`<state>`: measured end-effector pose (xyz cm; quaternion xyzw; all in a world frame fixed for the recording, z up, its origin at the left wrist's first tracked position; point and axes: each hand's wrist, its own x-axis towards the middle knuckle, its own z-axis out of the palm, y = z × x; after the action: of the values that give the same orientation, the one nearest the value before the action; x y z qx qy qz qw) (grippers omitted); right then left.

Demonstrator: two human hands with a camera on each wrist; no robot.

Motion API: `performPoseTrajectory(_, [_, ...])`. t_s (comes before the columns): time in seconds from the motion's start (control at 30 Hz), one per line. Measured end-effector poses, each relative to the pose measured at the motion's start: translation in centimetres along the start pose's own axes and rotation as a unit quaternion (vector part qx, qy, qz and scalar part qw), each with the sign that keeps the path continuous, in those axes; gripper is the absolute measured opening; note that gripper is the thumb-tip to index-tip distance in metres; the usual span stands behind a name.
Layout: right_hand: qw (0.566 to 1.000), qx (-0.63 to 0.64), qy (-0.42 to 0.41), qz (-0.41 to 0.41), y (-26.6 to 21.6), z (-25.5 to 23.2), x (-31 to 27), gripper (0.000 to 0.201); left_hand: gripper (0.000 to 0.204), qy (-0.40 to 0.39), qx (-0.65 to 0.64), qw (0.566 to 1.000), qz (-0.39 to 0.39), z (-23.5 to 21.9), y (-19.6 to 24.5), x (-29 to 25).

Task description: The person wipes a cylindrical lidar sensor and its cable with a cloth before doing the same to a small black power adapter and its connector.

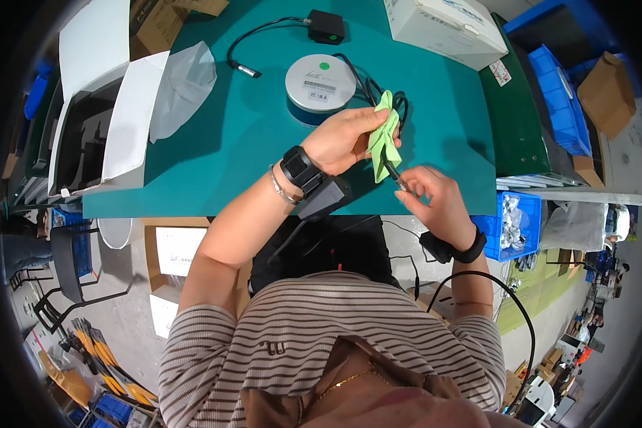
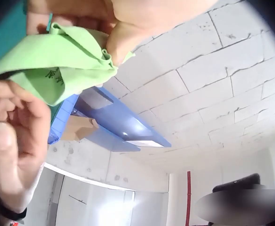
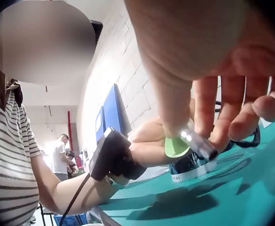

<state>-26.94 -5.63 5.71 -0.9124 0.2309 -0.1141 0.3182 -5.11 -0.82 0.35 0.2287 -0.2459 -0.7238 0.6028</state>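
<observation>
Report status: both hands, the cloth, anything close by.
Left hand pinching green cloth on black cable. Right hand pinching metal connector. Round device close beside left hand.

I see black-printed lime-green cloth, silver metal connector, flat teal tabletop, silver-topped round device with green dot, pale ribbed shirt with dark stripes.

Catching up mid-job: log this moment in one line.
left hand: grips green cloth round cable | right hand: pinches metal connector | round device: on table
</observation>
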Motion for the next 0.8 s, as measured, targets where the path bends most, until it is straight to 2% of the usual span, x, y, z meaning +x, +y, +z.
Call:
performPoseTrajectory(0.07, [0.999, 0.028, 0.036, 0.003, -0.6, 0.0, 0.5, 0.021, 0.029, -0.034, 0.015, 0.999, 0.019, 0.6, 0.5, -0.3])
performPoseTrajectory(0.13, [0.996, 0.056, 0.074, 0.006, -0.9, 0.5, 1.1, 0.022, 0.029, -0.029, 0.024, 0.999, 0.025, 1.1, 0.3, -0.3])
performPoseTrajectory(0.2, [0.991, 0.059, 0.112, -0.052, -0.8, 1.3, 1.5, 0.025, 0.029, -0.041, 0.063, 0.996, 0.049, 1.4, 0.2, -0.4])
performPoseTrajectory(0.27, [0.990, 0.044, 0.128, -0.045, -1.0, 1.3, 1.8, 0.023, 0.030, -0.050, 0.072, 0.995, 0.056, 1.6, 0.4, -0.5])
performPoseTrajectory(0.33, [0.969, 0.097, 0.225, -0.039, -0.2, 1.4, 2.2, 0.022, 0.029, -0.046, 0.088, 0.993, 0.061, 2.1, 0.6, -1.0])
performPoseTrajectory(0.4, [0.970, 0.095, 0.220, -0.043, -0.3, 0.6, 2.5, 0.025, 0.029, -0.034, 0.108, 0.991, 0.068, 2.5, 0.5, -1.2])
performPoseTrajectory(0.47, [0.963, 0.070, 0.236, -0.106, -1.2, -0.2, 3.3, 0.034, 0.028, -0.041, 0.080, 0.992, 0.093, 2.6, 0.5, -1.3])
performPoseTrajectory(0.5, [0.963, 0.067, 0.239, -0.105, -0.7, -0.3, 3.6, 0.034, 0.028, -0.025, 0.087, 0.990, 0.106, 3.1, 0.5, -1.4])
performPoseTrajectory(0.57, [0.924, 0.190, 0.329, -0.051, 1.1, -0.6, 4.5, 0.040, 0.028, -0.047, 0.085, 0.989, 0.111, 3.1, 0.8, -1.5])
performPoseTrajectory(0.6, [0.924, 0.188, 0.330, -0.052, 1.9, -1.0, 5.1, 0.040, 0.029, -0.065, 0.081, 0.988, 0.116, 3.1, 0.8, -1.6])
performPoseTrajectory(0.67, [0.943, 0.195, 0.270, 0.006, 3.1, -1.7, 6.2, 0.038, 0.029, -0.053, 0.085, 0.988, 0.119, 3.5, 0.9, -1.7])
performPoseTrajectory(0.7, [0.938, 0.274, 0.213, -0.002, 3.0, -1.8, 6.6, 0.031, 0.029, -0.053, 0.074, 0.990, 0.111, 3.5, 0.9, -1.7])
performPoseTrajectory(0.8, [0.948, 0.257, 0.186, 0.000, 3.6, -1.8, 7.2, 0.025, 0.032, -0.059, 0.048, 0.992, 0.099, 3.0, 1.0, -1.5])
